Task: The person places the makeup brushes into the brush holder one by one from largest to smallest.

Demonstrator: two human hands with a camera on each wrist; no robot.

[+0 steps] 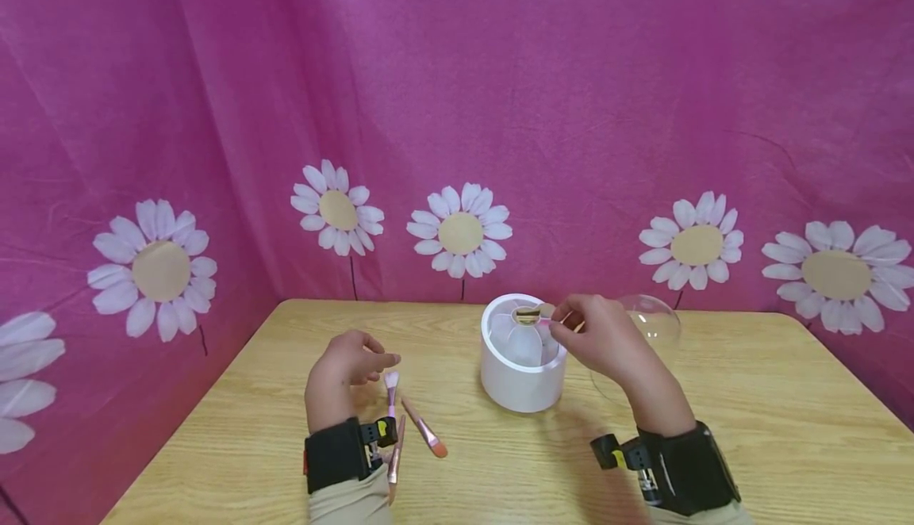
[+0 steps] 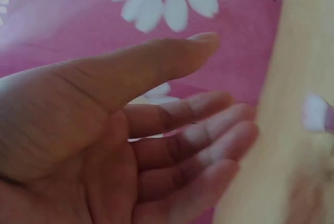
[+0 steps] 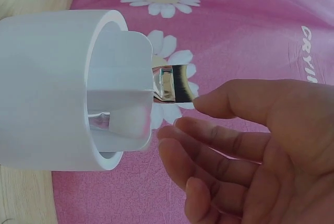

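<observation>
My right hand is raised at the rim of a white round brush holder with inner dividers. A makeup brush with a shiny ferrule and dark, pale-tipped bristles sticks out of it. My right thumb tip is right by those bristles, with the fingers loosely bent and a gap below the thumb. Deeper in one compartment another brush ferrule shows. My left hand hovers with relaxed fingers and an empty palm, near a pink brush with whitish bristles lying on the table.
An orange-tipped brush and a rose-coloured brush lie on the wooden table near the left wrist, which partly hides the latter. A clear dome stands behind the right hand. A pink flowered cloth hangs behind the table.
</observation>
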